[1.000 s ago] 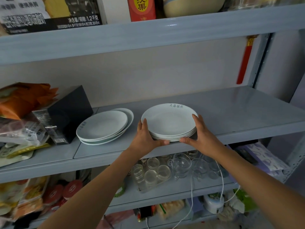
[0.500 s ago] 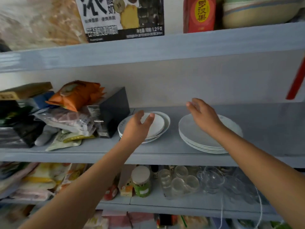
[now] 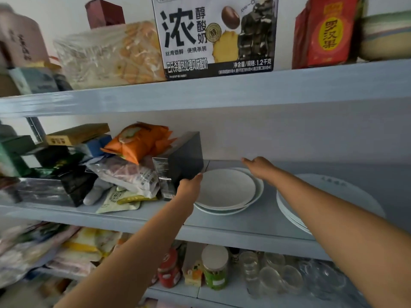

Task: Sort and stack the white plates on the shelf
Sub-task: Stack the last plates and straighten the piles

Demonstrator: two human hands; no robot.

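Observation:
Two piles of white plates stand on the grey middle shelf. The smaller pile of offset plates sits in the middle, beside a black box. The taller neat stack lies to the right, partly hidden by my right forearm. My left hand is at the left rim of the smaller pile, fingers stretched along its edge. My right hand reaches over the far right rim of that pile, fingers extended toward the back wall. Neither hand visibly grips a plate.
A black box stands directly left of the smaller pile, with snack bags and packets heaped further left. The upper shelf carries cartons and a bowl. Below are jars and clear glasses.
Both hands left the right stack and moved to the smaller left pile, the left hand at its left rim, the right past its far rim. The view shifted left and upward.

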